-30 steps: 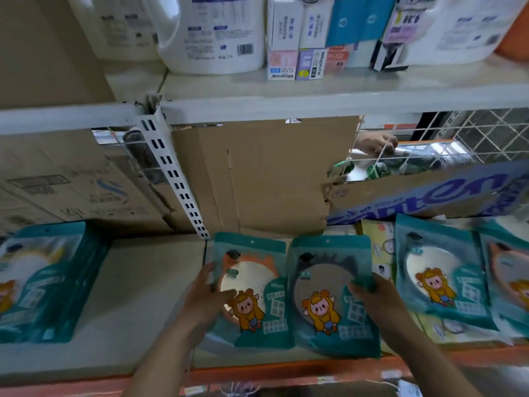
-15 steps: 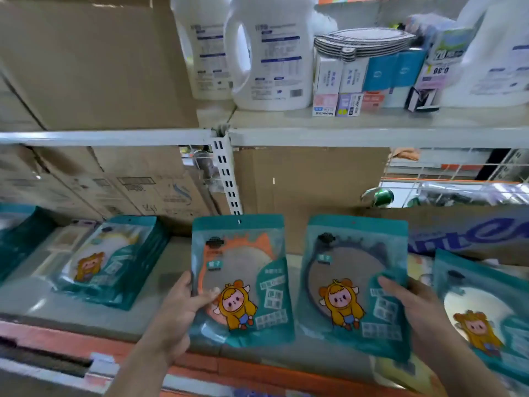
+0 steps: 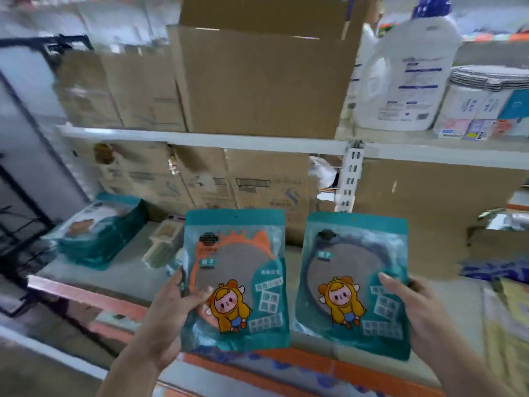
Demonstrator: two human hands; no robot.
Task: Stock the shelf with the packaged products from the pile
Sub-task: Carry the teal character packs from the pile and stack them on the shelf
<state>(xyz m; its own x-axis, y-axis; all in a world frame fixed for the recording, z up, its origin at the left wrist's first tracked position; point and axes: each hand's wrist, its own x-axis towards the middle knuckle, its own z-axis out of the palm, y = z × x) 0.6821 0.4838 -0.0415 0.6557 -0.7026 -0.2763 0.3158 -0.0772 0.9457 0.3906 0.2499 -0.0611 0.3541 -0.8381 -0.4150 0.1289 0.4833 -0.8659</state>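
I have one packet in each hand, both held upright in front of the lower shelf (image 3: 123,279) with their printed faces towards me, which I judge is so I can tell the two variants apart before setting them down. My left hand (image 3: 171,310) holds the orange-rimmed packet (image 3: 237,267) by its lower left edge, the grip narrow, with the thumb across the front and the fingers tucked behind. My right hand (image 3: 418,310) does the same on the lower right edge of the dark-rimmed packet (image 3: 352,267). The packets hang side by side, just apart, their bottom edges above the orange front rail (image 3: 286,365), and neither rests on the shelf yet. Taking them by the outer edges keeps the pictures uncovered and leaves the inner edges free to be butted together. To the left on the shelf lies a stack of teal packets (image 3: 100,239) of the same look, with a small beige pack (image 3: 163,242) just beside it and bare shelf between that and my hands. I think that is where these belong. Cardboard boxes (image 3: 257,184) line the back. A slotted white post (image 3: 350,179) carries the upper shelf (image 3: 200,138), which bears a large carton (image 3: 257,81) and a white jug (image 3: 406,75). The right edge is too blurred for me to read.
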